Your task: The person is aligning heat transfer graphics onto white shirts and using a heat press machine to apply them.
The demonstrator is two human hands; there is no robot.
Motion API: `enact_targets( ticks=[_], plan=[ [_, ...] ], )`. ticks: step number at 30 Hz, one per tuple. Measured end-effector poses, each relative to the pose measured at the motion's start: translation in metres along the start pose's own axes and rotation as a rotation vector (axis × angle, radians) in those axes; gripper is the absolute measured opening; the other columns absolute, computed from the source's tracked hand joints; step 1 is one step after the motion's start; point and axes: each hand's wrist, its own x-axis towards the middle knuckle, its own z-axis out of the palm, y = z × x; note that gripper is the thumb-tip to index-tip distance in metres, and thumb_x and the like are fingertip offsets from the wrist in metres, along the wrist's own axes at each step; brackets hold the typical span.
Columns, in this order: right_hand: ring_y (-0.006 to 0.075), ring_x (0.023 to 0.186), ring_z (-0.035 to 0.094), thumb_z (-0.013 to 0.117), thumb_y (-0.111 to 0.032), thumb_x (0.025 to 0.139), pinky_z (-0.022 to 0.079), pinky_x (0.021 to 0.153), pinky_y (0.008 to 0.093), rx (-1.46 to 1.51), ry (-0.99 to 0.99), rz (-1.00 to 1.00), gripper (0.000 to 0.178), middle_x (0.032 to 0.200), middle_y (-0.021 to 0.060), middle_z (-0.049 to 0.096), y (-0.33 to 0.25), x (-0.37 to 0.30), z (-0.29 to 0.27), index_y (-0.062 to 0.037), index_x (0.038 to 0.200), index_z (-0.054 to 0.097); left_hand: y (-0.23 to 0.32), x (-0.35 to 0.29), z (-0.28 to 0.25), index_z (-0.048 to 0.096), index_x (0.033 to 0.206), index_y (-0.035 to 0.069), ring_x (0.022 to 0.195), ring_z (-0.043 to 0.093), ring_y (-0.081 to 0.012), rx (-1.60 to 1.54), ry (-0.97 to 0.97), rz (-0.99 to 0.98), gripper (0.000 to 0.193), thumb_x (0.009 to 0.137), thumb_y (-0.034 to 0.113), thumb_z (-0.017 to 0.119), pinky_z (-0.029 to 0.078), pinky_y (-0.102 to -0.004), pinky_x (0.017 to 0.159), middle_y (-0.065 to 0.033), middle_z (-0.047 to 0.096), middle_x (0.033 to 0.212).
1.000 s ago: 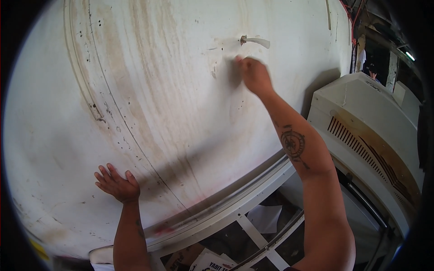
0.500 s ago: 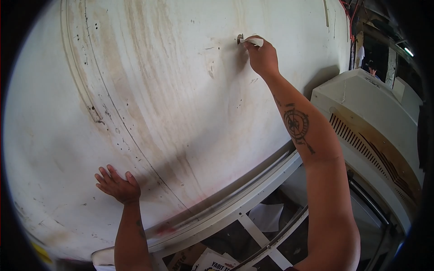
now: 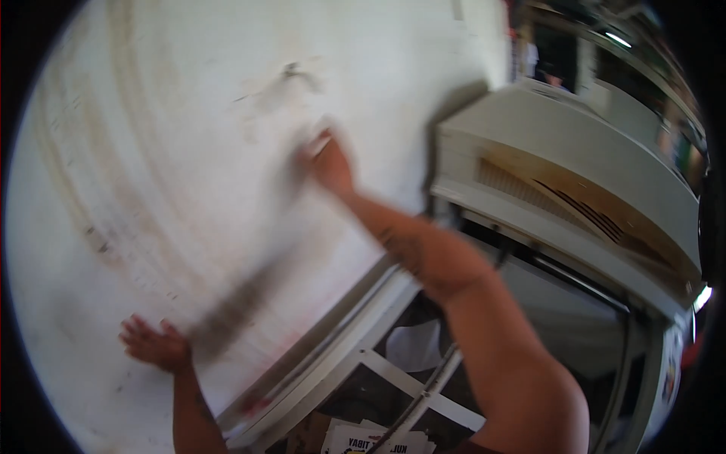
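Note:
A large white panel [image 3: 227,174] with brownish streaks and scuffs fills the left and middle of the view. My left hand [image 3: 155,344] rests flat against its lower left part, fingers spread, holding nothing. My right hand [image 3: 331,165] is near the panel's middle, smeared by motion, with its fingers closed. A pale sliver of a small white folded sheet [image 3: 322,143] shows at those fingers; the rest of it is hidden. Above and left of the right hand is a small dark hole [image 3: 290,70] in the panel, apart from the fingers.
A white slatted frame [image 3: 389,371] runs along the panel's lower edge, with printed sheets [image 3: 370,437] and a white paper [image 3: 414,346] beneath it. At right stands a large off-white vehicle body part [image 3: 544,129] with a rusty slotted vent [image 3: 582,204].
My right hand has left the dark hole and moved down along the panel with the sheet. The view has swung to the right. My left hand stays flat on the panel.

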Motion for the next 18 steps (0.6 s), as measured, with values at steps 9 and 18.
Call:
enact_targets(
  ticks=[9, 18],
  plan=[
    [0.0262, 0.084, 0.063, 0.057, -0.033, 0.089, 0.049, 0.077, 0.0377, 0.269, -0.818, 0.741, 0.031, 0.090, 0.0136, 0.066, -0.040, -0.515, -0.198, -0.0080, 0.106, 0.064, 0.003, -0.014, -0.010, 0.022, 0.145, 0.014, 0.139, 0.016, -0.0353, -0.139, -0.137, -0.050, 0.064, 0.092, 0.043, 0.043, 0.015, -0.0561, 0.108, -0.0096, 0.018, 0.152],
    [0.0202, 0.088, 0.066, 0.064, -0.035, 0.080, 0.050, 0.078, 0.0322, -0.266, -0.637, 1.212, 0.033, 0.094, 0.0088, 0.069, -0.136, -0.856, -0.473, -0.0102, 0.102, 0.068, -0.024, -0.256, -0.382, 0.057, 0.087, 0.004, 0.086, 0.058, -0.0279, -1.679, -1.985, 0.208, 0.014, 0.083, 0.017, 0.058, 0.045, -0.0361, 0.080, -0.0132, 0.059, 0.089]
  ],
)
